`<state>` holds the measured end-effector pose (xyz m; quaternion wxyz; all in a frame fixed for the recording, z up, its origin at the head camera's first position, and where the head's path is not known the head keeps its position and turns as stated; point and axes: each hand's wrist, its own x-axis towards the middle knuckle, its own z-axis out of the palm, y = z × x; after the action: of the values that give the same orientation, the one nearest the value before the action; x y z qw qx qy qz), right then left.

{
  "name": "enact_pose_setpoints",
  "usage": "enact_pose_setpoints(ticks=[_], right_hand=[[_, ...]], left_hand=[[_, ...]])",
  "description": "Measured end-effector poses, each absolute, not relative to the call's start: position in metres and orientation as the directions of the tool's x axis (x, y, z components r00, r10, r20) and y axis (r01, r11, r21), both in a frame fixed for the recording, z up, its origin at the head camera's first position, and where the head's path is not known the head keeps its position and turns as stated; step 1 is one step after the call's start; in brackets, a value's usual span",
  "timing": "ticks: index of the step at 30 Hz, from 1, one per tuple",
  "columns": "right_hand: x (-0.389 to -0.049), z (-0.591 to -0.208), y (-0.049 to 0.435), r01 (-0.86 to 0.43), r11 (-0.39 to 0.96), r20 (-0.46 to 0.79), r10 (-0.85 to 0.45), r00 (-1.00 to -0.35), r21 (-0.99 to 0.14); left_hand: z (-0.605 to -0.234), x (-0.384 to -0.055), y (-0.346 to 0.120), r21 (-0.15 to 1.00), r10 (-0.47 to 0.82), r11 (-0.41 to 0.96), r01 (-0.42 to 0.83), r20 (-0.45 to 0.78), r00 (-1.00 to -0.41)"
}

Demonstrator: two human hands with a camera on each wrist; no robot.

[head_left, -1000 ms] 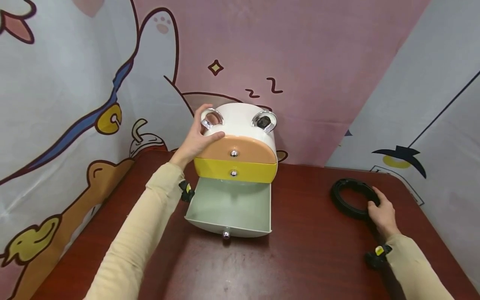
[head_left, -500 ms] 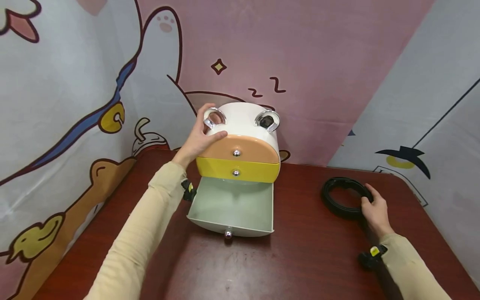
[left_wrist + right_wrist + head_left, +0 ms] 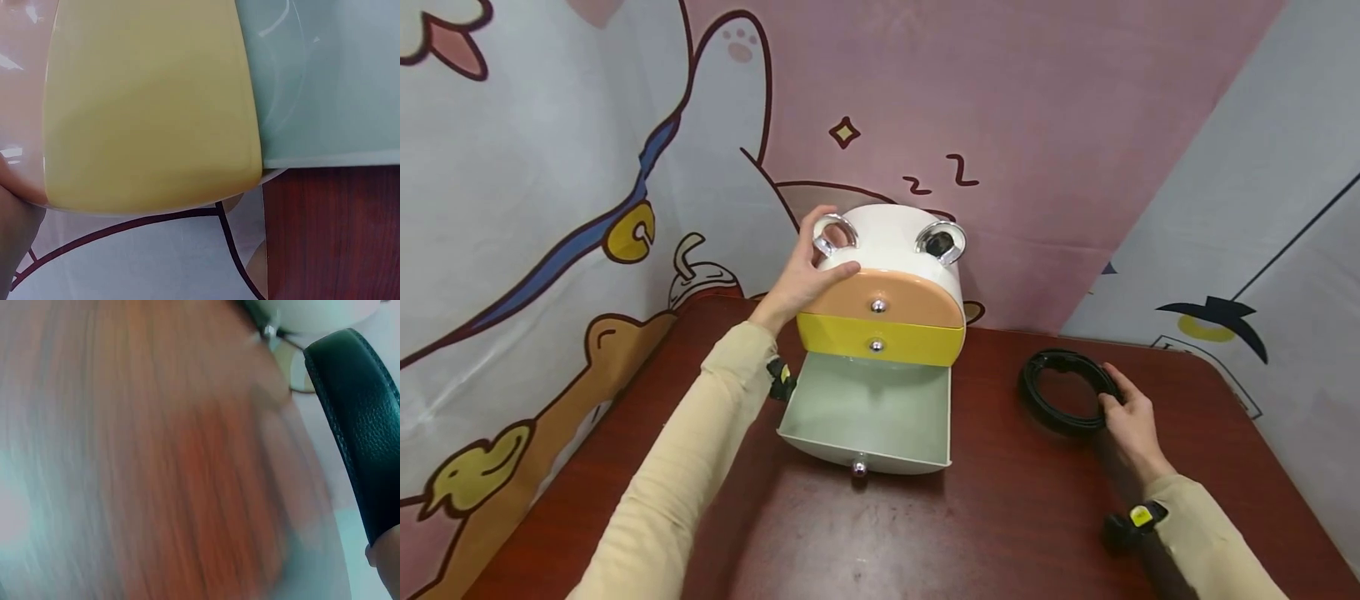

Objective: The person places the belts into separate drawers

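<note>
My left hand point(image 3: 801, 279) grips the upper left corner of a small frog-shaped drawer box point(image 3: 886, 237), thumb on the peach top drawer point(image 3: 917, 298) and fingers behind a chrome-rimmed eye. Below, the yellow drawer point(image 3: 838, 332) is closed, while the pale green bottom drawer point(image 3: 872, 408) is pulled far out with nothing inside. To the right, my right hand point(image 3: 1133, 423) pinches a coiled black leather belt point(image 3: 1067, 423) by its near right side, raised over the table. Stitched edges show on the belt point(image 3: 359, 419) in the right wrist view.
Everything stands on a dark red-brown wooden table point(image 3: 1000, 517). Behind the box hangs a pink and white cartoon-printed cloth point(image 3: 1037, 125), close to the table's back edge. The open drawer's silver knob point(image 3: 860, 468) juts toward the front.
My right hand has carried the coiled belt leftward, closer to the drawer box. The left hand keeps its grip on the box, and the view has shifted slightly.
</note>
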<state>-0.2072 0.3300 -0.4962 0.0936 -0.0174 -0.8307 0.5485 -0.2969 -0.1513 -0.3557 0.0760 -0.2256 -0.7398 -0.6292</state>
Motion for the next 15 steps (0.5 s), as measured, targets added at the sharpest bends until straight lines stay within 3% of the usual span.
enact_pose_setpoints(ticks=[7, 15], right_hand=[[-0.201, -0.487, 0.304, -0.136, 0.206, 0.158, 0.093, -0.983, -0.969], [-0.194, -0.481, 0.28, -0.183, 0.276, 0.197, 0.022, -0.98, -0.943]], left_hand=[[-0.356, -0.297, -0.151, 0.896, 0.24, 0.102, 0.431, 0.399, -0.885], [-0.356, -0.296, -0.151, 0.898, 0.245, 0.09, 0.432, 0.4, -0.883]])
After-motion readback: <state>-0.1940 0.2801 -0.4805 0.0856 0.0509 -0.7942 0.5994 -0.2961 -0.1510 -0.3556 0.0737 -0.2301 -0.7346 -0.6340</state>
